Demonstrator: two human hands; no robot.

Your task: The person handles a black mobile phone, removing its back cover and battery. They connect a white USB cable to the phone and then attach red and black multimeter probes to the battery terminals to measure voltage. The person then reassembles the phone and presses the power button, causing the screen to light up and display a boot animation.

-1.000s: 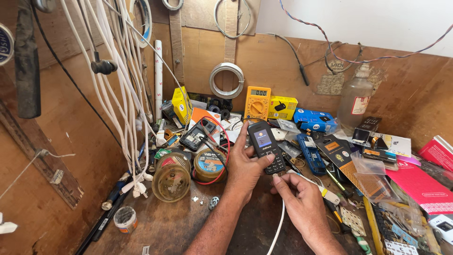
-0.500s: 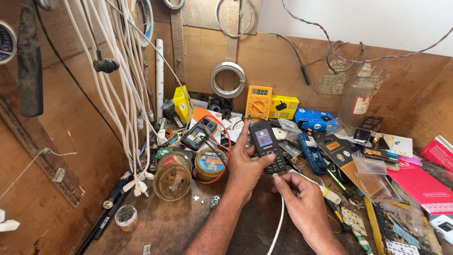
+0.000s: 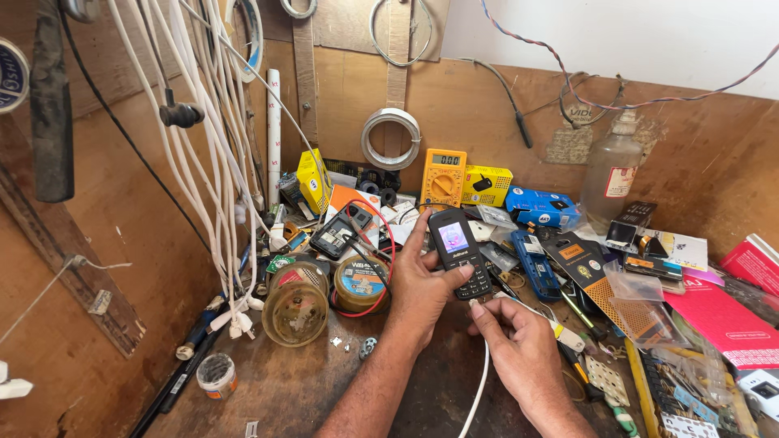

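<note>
Above the cluttered bench, one keypad phone in left hand fingers, one white cable (plug end) pinched by right hand.

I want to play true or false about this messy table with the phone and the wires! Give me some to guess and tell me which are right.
1. The left hand holds a black keypad phone with its screen lit. True.
2. The right hand pinches the end of a white cable just under the phone. True.
3. The yellow multimeter lies flat in the middle of the table. False: it stands at the back, against the wooden wall.
4. The clear bottle stands on the left by the hanging wires. False: it stands at the right, near the back wall.
5. A coil of wire hangs on the back wall. True.
</note>
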